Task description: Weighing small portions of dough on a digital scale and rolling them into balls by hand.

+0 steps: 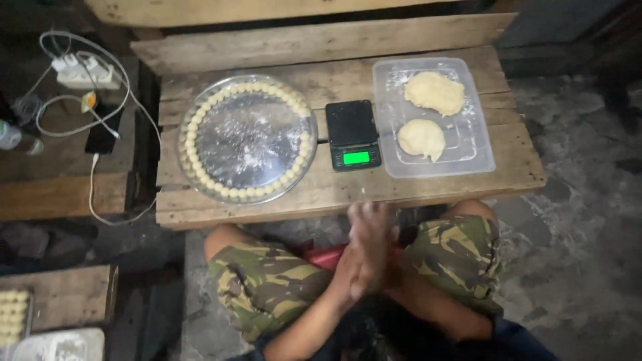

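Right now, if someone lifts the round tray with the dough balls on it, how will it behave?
The round metal tray looks thin and shallow, so probably light and a bit flexible. The small dough balls sit loose in a ring by its rim; tilting would likely roll them. Flour dusting on its centre may make it slippery.

The counter [321,194] is weathered grey-brown wood with streaked grain. The round tray [246,139] is shiny silver, dusted with white flour and ringed by pale cream dough balls [198,113]. The scale [352,134] is black with a bright green display. The rectangular tray [468,150] is clear, frosted white, and carries two pale yellow dough lumps [433,92]. The shorts [267,284] bear a camouflage pattern of green, tan and dark brown. The cables [100,73] are white. The floor [568,220] is mottled grey.
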